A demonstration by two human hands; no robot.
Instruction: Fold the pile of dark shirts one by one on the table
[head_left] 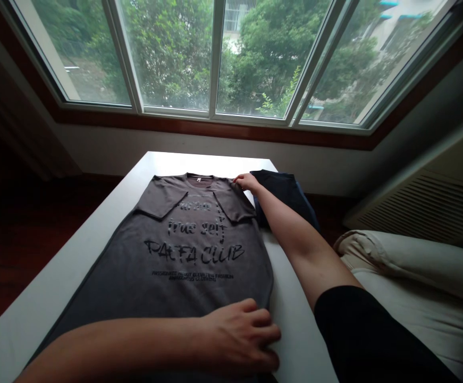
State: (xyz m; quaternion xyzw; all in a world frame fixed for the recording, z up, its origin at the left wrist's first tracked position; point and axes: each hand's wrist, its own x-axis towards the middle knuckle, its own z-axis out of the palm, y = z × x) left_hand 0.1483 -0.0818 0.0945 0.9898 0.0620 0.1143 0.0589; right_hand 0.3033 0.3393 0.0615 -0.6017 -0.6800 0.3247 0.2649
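Observation:
A dark grey T-shirt [199, 298] with black lettering lies spread front side up on a white table, its collar towards the window. Both sleeves are turned inward over the chest. Far up, my right hand [247, 182] pinches the shirt at the shoulder on the right, beside the collar. My left hand [243, 335] reaches across the lower part of the shirt, fingers curled over its right edge; the fingertips are hidden beneath the knuckles. Part of the shirt's lower end is covered by my left forearm.
Dark folded clothing [283, 191] lies at the table's far right corner, partly behind my right forearm. The white table [107, 239] stands close to a wall with a wide window [215, 58]. To the right is a pale padded seat [410, 287], with a slatted vent panel [418, 207] behind it.

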